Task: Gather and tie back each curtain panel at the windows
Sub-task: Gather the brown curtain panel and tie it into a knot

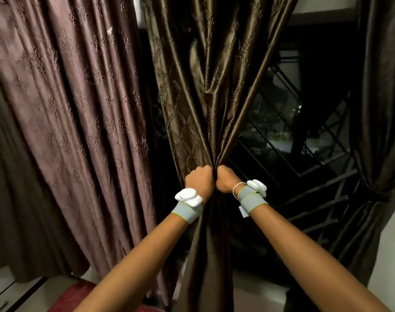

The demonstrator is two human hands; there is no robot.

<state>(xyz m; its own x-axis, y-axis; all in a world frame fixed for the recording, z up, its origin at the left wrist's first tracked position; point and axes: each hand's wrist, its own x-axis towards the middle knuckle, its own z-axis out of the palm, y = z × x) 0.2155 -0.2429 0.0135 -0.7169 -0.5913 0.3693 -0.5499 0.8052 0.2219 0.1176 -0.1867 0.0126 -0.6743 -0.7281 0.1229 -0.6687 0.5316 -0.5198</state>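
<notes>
A shiny dark brown curtain panel (205, 91) with a leaf pattern hangs in the middle, bunched into a narrow waist. My left hand (198, 180) and my right hand (225, 180) grip that waist side by side, knuckles touching, fingers curled round the gathered folds. Below my hands the cloth falls straight down between my forearms. At the far right a second dark brown panel (376, 109) hangs cinched by a tie (375, 195). No loose tie is visible near my hands.
A mauve patterned curtain (75, 109) covers the left side. Behind the gathered panel a dark window with a black metal grille (315, 158) is exposed. A white sill (259, 287) runs below, and a red cushion (84, 293) sits at the bottom left.
</notes>
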